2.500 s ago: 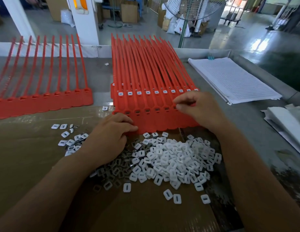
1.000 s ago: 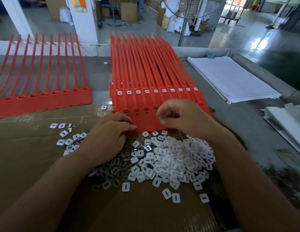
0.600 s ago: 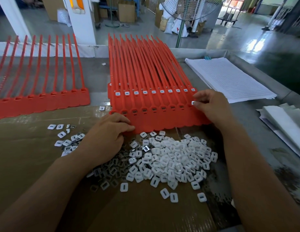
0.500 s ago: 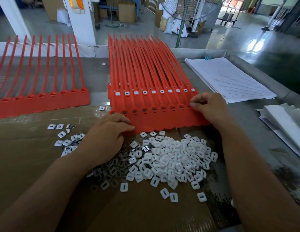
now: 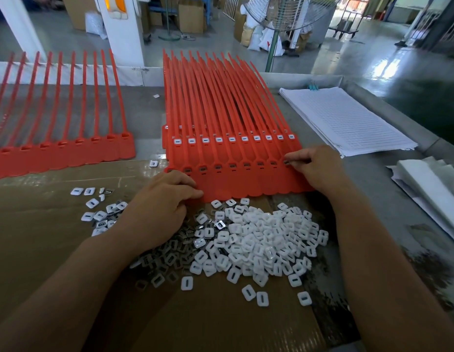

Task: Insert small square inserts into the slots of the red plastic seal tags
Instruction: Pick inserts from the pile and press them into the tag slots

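A stack of red seal tags [image 5: 246,181] lies ahead of me, straps pointing away. Its back row of heads carries white square inserts [image 5: 231,139]; the front row shows dark slots. My right hand [image 5: 317,171] pinches a small insert at the rightmost slot of the front row. My left hand [image 5: 157,209] sits with curled fingers on the stack's near left corner, thumb on the red edge, and grips it. A heap of loose white inserts [image 5: 261,240] lies just in front of the tags, with grey metal pieces [image 5: 175,250] at its left, partly under my left wrist.
Another strip of red tags [image 5: 68,153] lies at the left. A stack of lined paper [image 5: 347,118] and folded white sheets [image 5: 428,184] are at the right. Brown cardboard [image 5: 38,262] covers the near table. A fan pole [image 5: 271,47] stands behind the table.
My right hand rose from the insert heap, moved to the right end of the front row, and now holds its fingertips at the last slot. The left hand stayed put.
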Demonstrator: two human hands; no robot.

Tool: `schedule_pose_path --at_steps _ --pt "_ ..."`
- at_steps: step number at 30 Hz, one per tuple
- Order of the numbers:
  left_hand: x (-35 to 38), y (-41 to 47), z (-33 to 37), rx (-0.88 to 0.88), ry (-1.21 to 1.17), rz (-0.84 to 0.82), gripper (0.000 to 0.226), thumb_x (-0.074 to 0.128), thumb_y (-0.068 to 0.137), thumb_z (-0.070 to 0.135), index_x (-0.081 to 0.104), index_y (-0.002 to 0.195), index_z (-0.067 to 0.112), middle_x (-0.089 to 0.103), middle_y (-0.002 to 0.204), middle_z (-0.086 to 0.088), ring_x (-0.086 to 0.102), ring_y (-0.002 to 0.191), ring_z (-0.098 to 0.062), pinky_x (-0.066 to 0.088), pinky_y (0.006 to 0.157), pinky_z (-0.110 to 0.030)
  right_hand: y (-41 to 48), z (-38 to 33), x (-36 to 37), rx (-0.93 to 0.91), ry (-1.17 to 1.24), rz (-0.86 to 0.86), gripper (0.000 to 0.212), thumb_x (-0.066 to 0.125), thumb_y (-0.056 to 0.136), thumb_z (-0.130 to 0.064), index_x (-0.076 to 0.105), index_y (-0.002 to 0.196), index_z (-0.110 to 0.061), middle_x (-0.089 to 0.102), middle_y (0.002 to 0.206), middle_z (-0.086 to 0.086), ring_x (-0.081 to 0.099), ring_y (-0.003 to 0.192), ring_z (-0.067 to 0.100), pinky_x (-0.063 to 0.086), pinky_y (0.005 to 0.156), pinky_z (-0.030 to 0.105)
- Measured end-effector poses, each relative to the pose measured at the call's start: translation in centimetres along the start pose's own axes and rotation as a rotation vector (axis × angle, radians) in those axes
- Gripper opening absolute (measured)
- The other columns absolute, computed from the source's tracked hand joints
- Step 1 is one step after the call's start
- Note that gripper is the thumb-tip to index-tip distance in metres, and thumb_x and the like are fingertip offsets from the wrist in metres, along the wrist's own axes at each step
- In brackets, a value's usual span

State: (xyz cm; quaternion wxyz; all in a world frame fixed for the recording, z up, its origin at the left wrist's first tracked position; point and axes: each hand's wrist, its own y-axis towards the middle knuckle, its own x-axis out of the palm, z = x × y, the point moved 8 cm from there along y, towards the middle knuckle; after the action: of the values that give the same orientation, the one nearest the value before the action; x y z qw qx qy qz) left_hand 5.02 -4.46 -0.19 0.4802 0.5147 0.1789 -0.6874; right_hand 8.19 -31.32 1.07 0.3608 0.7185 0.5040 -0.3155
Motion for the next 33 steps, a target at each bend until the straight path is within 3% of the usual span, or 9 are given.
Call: schedule_pose_path --at_steps 3,8,10,13,22,26,30,33 --pt "0.0 0.0 0.0 0.002 0.005 0.001 0.043 0.048 0.082 0.0 0.062 0.116 0.023 0.051 0.124 0.01 0.036 0.12 -0.008 0.017 0.1 -0.02 -0.1 0.1 0.4 0.006 -0.051 -0.045 0.03 0.054 0.089 -0.004 0.066 0.114 -0.014 0.061 0.122 0.005 0.053 0.111 0.017 0.029 0.079 0.009" --pt "0.0 0.0 0.1 0.004 0.012 -0.004 0.043 0.048 0.083 0.001 0.061 0.117 0.024 0.05 0.125 0.011 0.035 0.121 -0.008 0.017 0.101 -0.02 -0.5 -0.4 1.6 -0.03 -0.157 -0.176 0.037 0.047 0.091 -0.002 0.057 0.125 -0.013 0.053 0.128 0.011 0.049 0.117 0.026 0.034 0.095 0.025" --pt "0.0 0.0 0.1 0.002 0.012 -0.005 0.043 0.048 0.083 0.001 0.061 0.117 0.024 0.05 0.125 0.011 0.035 0.121 -0.007 0.017 0.101 -0.019 -0.6 -0.5 1.7 -0.047 -0.171 -0.193 0.039 0.044 0.091 -0.001 0.056 0.126 -0.012 0.054 0.127 0.013 0.049 0.116 0.028 0.036 0.094 0.027" --pt "0.0 0.1 0.1 -0.002 0.009 -0.008 0.043 0.048 0.083 0.001 0.061 0.118 0.024 0.049 0.125 0.011 0.035 0.121 -0.007 0.016 0.1 -0.019 -0.5 -0.4 1.3 -0.045 -0.144 -0.158 0.039 0.042 0.091 0.001 0.057 0.125 -0.011 0.056 0.126 0.011 0.05 0.114 0.026 0.033 0.086 0.021" --pt "0.0 0.1 0.2 0.011 0.012 -0.002 0.043 0.049 0.082 0.0 0.062 0.116 0.023 0.051 0.124 0.01 0.036 0.12 -0.007 0.017 0.1 -0.018 -0.3 -0.4 0.2 -0.029 -0.132 -0.07 0.034 0.046 0.092 -0.004 0.062 0.12 -0.015 0.058 0.125 0.007 0.05 0.115 0.022 0.033 0.092 0.024" --pt "-0.1 0.0 0.3 0.01 0.008 0.008 0.043 0.049 0.082 0.0 0.063 0.115 0.022 0.052 0.123 0.01 0.037 0.119 -0.008 0.017 0.099 -0.018 -1.4 -3.0 -1.4 -0.111 0.028 0.072 0.024 0.061 0.085 -0.01 0.07 0.106 -0.015 0.065 0.101 -0.004 0.053 0.091 0.004 0.032 0.076 0.011" --pt "0.0 0.0 0.3 0.006 0.012 0.003 0.043 0.048 0.083 0.002 0.062 0.117 0.024 0.05 0.124 0.011 0.035 0.119 -0.006 0.016 0.098 -0.016 -4.2 -8.4 2.2 -0.334 0.102 -0.302 0.016 0.064 0.083 -0.016 0.069 0.098 -0.019 0.056 0.081 -0.025 0.055 0.079 -0.009 0.042 0.074 0.009" --pt "0.0 0.0 0.2 -0.004 0.018 0.001 0.042 0.048 0.083 0.003 0.062 0.117 0.024 0.05 0.124 0.011 0.035 0.119 -0.006 0.017 0.097 -0.017 -6.4 -10.9 4.6 -0.457 0.092 -0.503 0.012 0.066 0.081 -0.017 0.07 0.092 -0.02 0.055 0.075 -0.024 0.053 0.072 -0.017 0.042 0.068 0.003"
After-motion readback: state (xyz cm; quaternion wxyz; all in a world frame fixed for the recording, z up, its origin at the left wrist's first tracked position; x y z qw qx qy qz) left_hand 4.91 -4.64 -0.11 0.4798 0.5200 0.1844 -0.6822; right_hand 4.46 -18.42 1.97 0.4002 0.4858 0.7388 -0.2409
